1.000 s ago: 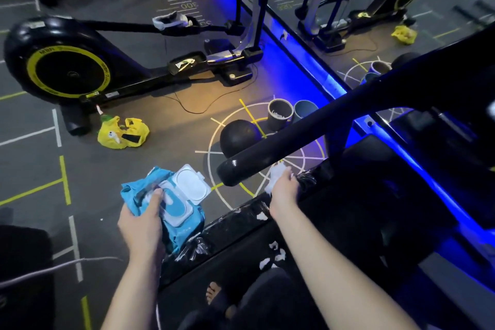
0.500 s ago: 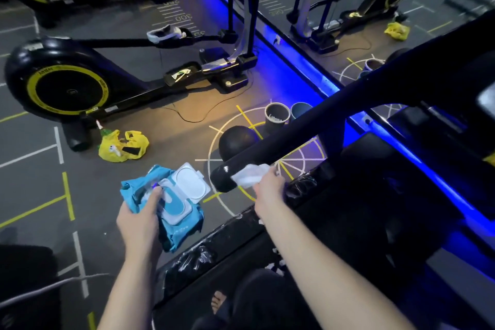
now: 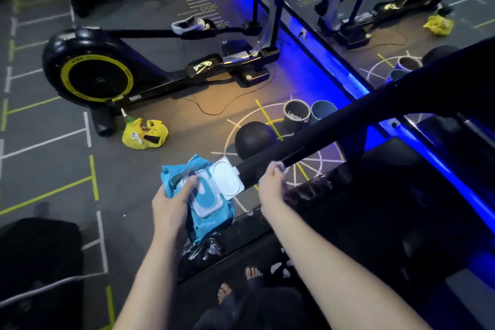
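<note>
Wipe (image 3: pixel 284 168) mostly hidden in right hand (image 3: pixel 272 182), bar (image 3: pixel 348 126) cropped right

left hand (image 3: pixel 171 201): fingers curled, gripping | right hand (image 3: pixel 272 182): held forward, fingers curled, gripping

Dim, dark overall. Blue LED strip (image 3: pixel 356 86) along the wall base is the strongest light and tints the floor (image 3: pixel 171 104) beside it. Warm patch on the floor mid-frame. Lower right nearly black, detail lost. Wide-angle bending at the edges. Soft focus; right hand (image 3: pixel 272 182) slightly blurred.

wipes pack (image 3: pixel 203 193) left of bar (image 3: pixel 321 142)
</note>
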Demonstrator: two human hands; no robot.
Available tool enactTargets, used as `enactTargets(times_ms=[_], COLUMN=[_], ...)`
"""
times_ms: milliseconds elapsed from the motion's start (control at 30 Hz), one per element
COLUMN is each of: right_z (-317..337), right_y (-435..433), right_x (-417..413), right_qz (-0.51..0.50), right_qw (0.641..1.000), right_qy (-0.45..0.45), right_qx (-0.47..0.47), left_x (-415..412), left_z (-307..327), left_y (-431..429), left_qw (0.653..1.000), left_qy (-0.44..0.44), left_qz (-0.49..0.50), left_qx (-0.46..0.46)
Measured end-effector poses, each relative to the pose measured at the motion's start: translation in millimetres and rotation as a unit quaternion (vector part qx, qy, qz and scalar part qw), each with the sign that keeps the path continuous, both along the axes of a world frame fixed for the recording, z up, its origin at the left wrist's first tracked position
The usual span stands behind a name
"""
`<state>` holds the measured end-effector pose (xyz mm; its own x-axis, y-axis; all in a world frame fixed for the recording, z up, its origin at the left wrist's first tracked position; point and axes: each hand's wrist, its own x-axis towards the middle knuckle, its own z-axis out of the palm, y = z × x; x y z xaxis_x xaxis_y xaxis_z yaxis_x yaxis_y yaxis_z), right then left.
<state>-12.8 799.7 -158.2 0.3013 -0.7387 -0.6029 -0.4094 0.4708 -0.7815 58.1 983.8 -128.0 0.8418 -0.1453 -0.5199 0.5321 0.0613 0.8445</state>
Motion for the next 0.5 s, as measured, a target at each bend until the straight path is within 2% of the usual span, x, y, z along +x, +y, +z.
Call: enactTargets(times_ms=[67, 100, 167, 200, 267, 333, 400, 467, 500], right_z=[-14, -13, -11, -8, -3, 9, 10, -4, -12], right_y=[46, 64, 65, 54, 26, 6, 7, 28, 43], right_x=[-3, -3, -6, -8, -17, -23, -20, -11, -9], right_qz=[0.053, 0.048, 0.018, 0.014, -0.015, -0.097, -0.019, 0.163, 0.259], right_qw=[0.998, 0.994, 0.991, 0.993, 0.996, 0.986, 0.968, 0.940, 0.912], right_qy=[0.015, 0.003, -0.012, 0.008, 0.090, 0.061, 0.039, 0.066, 0.093], right_qx=[0.042, 0.096, 0.132, 0.118, 0.014, -0.124, -0.248, -0.292, -0.306], left_x=[1, 0, 4, 7, 17, 27, 34, 40, 44], left_z=[0, 0, 2, 4, 4, 3, 5, 8, 9], left_y=[1, 4, 12, 17, 27, 35, 40, 54, 63], left_qw=[1.000, 1.000, 0.999, 0.999, 0.998, 0.998, 0.996, 0.994, 0.993], left_qy=[0.004, 0.006, 0.014, 0.021, 0.030, 0.042, 0.063, 0.083, 0.090], left_qz=[0.009, 0.015, 0.031, 0.037, 0.045, 0.042, 0.033, 0.032, 0.033], left_qx=[-0.001, 0.000, -0.002, -0.006, -0.017, -0.035, -0.052, -0.067, -0.071])
